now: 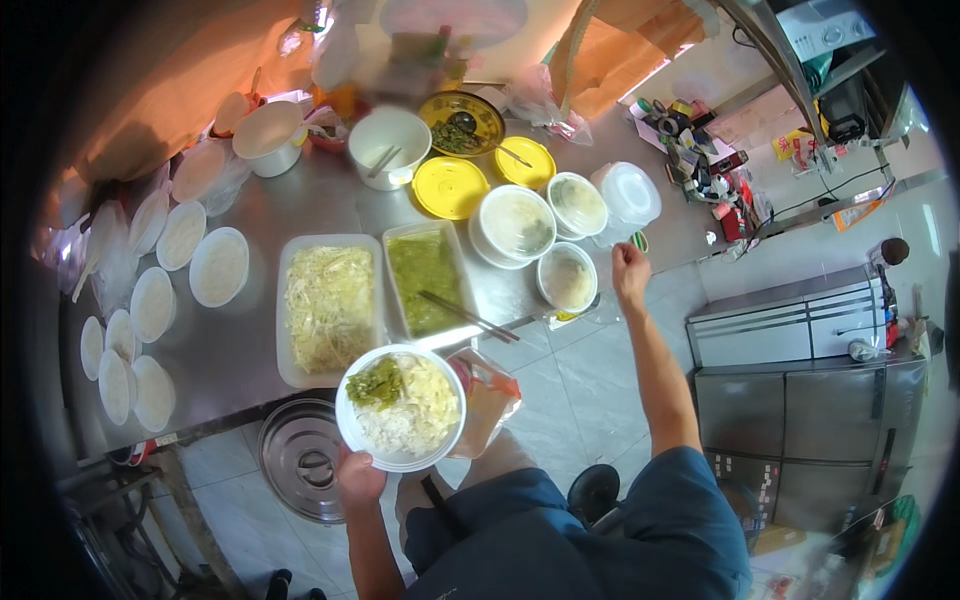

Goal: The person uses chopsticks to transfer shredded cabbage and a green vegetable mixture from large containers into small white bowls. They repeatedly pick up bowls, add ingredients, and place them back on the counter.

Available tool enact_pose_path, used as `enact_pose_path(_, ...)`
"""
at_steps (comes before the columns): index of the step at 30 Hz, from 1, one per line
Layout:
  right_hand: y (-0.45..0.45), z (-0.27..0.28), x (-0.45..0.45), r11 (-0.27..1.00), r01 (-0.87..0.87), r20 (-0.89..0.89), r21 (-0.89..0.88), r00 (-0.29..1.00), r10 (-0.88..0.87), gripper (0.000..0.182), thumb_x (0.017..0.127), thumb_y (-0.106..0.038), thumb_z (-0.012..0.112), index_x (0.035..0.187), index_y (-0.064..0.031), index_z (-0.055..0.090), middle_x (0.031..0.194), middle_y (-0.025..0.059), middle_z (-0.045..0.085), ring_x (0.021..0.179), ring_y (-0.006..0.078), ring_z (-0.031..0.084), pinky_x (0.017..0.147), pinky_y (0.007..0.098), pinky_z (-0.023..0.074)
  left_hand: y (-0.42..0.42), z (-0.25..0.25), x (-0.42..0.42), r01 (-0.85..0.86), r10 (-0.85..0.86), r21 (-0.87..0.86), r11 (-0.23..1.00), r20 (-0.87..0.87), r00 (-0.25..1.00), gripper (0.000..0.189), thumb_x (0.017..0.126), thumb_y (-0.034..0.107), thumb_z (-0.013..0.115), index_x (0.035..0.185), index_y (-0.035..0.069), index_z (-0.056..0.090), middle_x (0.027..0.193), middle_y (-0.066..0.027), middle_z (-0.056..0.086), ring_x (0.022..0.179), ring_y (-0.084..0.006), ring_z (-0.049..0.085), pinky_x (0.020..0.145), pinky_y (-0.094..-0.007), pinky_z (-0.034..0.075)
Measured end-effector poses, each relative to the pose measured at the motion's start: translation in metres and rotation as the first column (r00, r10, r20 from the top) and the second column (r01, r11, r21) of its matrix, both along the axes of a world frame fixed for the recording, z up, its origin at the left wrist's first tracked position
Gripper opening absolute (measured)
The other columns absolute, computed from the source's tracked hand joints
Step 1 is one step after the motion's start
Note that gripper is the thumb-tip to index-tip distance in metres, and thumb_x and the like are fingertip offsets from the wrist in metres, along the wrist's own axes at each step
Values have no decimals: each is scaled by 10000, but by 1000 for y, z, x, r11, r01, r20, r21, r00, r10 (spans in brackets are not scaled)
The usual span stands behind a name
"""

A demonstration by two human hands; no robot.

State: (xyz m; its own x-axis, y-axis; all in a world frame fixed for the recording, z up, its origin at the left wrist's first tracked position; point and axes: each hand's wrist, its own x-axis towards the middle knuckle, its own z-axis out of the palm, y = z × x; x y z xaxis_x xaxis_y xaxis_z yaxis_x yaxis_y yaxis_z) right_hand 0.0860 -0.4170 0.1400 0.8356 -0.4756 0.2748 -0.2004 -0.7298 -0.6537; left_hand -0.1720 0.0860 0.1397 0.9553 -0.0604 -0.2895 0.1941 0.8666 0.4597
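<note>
My left hand [358, 474] grips the rim of a round white bowl [401, 407] filled with rice, pale shreds and chopped green food. Over the table's front edge, beside the lidded bowls, hovers my right hand [631, 271], fingers curled; whether it holds anything thin cannot be told. A clear tub of pale shredded food [330, 304] and a tub of green chopped food [426, 274] lie side by side before me. Chopsticks [469, 316] rest across the green tub. Lidded bowls of food [514, 223] [568, 277] [577, 205] stand near a stack of clear lids [628, 193].
Several open bowls of rice [219, 266] stand at the left of the steel table [225, 360]. Behind are white pots [388, 146], yellow lids [450, 187] and a patterned bowl [461, 124]. A lidded metal bin [300, 457] is below the front edge.
</note>
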Motion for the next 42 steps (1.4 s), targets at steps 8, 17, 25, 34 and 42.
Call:
enact_pose_path(8, 47, -32, 76, 790, -96, 47, -605, 987, 156, 128, 797, -152, 629, 879, -75, 691, 853, 125, 637, 839, 335, 602, 739, 446, 489, 31, -44, 27, 171, -170, 11, 985, -69, 983, 826, 609, 76, 605, 1384, -59, 356, 1334, -220, 504, 1218, -363, 514, 1055, -446, 399)
enact_pose_path(17, 142, -30, 87, 643, -323, -240, -694, 946, 217, 75, 800, -122, 588, 764, -61, 611, 826, 133, 613, 829, 326, 600, 719, 450, 490, 37, -75, 26, 313, -317, -56, 948, -83, 945, 839, 618, 91, 660, 1388, -48, 359, 1317, -215, 520, 1206, -329, 529, 1036, -422, 426)
enact_pose_path(25, 144, -32, 105, 638, -459, -345, -618, 888, 305, 93, 756, -103, 587, 812, -32, 611, 848, 155, 619, 822, 349, 605, 732, 473, 493, 2, -66, 55, 304, -306, -34, 952, -103, 946, 834, 609, 99, 637, 1384, -41, 362, 1323, -198, 512, 1192, -331, 534, 1025, -416, 440)
enact_pose_path(34, 126, 3, 103, 556, -453, -288, -697, 887, 361, 186, 751, -34, 543, 929, -23, 597, 924, 186, 620, 876, 350, 606, 768, 463, 486, -25, -68, 79, 222, -221, -5, 975, -118, 968, 810, 633, 84, 567, 1404, -8, 337, 1322, -157, 510, 1213, -306, 512, 1042, -400, 423)
enact_pose_path(42, 82, 53, 60, 988, -153, 461, -7, 877, 139, 161, 952, -165, 528, 1033, -39, 585, 961, 90, 643, 831, 212, 622, 688, 341, 508, -43, -91, 91, 133, -138, -39, 990, -168, 976, 724, 669, 93, 549, 1365, -29, 389, 1297, -200, 526, 1166, -347, 547, 1008, -447, 453)
